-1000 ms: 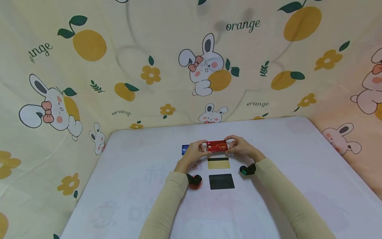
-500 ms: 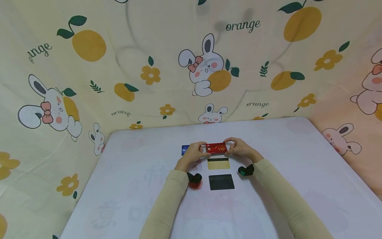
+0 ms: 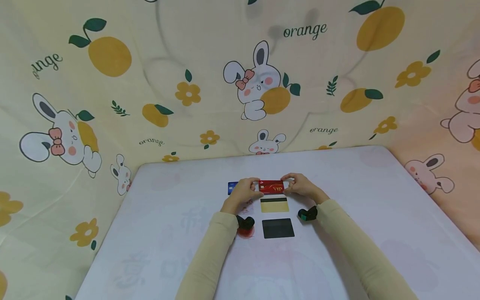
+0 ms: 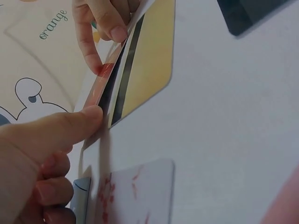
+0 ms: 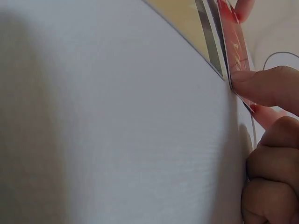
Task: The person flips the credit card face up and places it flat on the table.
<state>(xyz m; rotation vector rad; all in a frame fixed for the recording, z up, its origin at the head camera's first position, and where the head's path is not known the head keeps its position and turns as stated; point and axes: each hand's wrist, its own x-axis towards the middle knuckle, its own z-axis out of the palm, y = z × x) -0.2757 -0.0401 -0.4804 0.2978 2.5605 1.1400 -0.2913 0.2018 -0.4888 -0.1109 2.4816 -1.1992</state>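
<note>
Red card [image 3: 271, 187], held by its ends, just beyond the gold card [image 3: 275, 206] on the worktop [image 3: 168, 233]. Left hand [image 3: 245, 191] pinches the left end; right hand [image 3: 301, 185] pinches the right end; both grips narrow, thumbs near side, fingertips far side. Whether the red card touches down anywhere, can't tell from where I stand; left wrist view suggests a dark gap under its near edge.

Step in hand, my read: squaring the red card and letting it down flat. To do it well: lower both ends together, light pinch, no squeezing inward, or the thin plastic could bow. Use the gold card's striped edge as the guide; run the two parallel, narrow gap between, no overlap. Thumbs sit close to the gold card, so a low sweep could nudge it. Left hand needs extra care: blue card [image 3: 232, 187] is partly hidden behind it, white card [image 4: 140, 191] just beside. Release thumbs first, then ease fingers outward. Black card [image 3: 278, 228], nearest the person, is out of the way.
</note>
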